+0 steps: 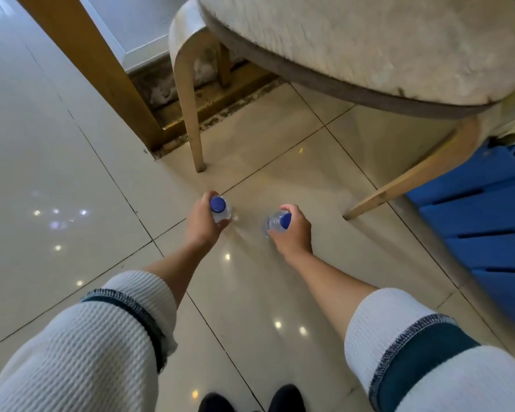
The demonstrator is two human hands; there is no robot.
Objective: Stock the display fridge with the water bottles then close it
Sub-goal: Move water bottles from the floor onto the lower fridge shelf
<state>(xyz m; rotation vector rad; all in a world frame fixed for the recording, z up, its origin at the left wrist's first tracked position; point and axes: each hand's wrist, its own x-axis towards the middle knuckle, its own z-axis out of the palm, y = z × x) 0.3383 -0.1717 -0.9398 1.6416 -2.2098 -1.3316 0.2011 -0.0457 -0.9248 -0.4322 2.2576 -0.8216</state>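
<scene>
Hands: left hand wrapped around one water bottle; right hand wrapped around a second water bottle.
Bottles: clear, blue caps; both held above the tiled floor, near each other, not touching.
Sleeves: white ribbed knit, pushed up.
Surroundings: cushioned chair ahead; blue crate at right.

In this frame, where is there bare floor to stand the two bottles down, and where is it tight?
Bare cream tiled floor lies left of the wooden door frame, and ahead between the pale wooden chair's legs. Crowded right: the blue plastic crate. Both hands, left and right, hold blue-capped clear bottles.
</scene>
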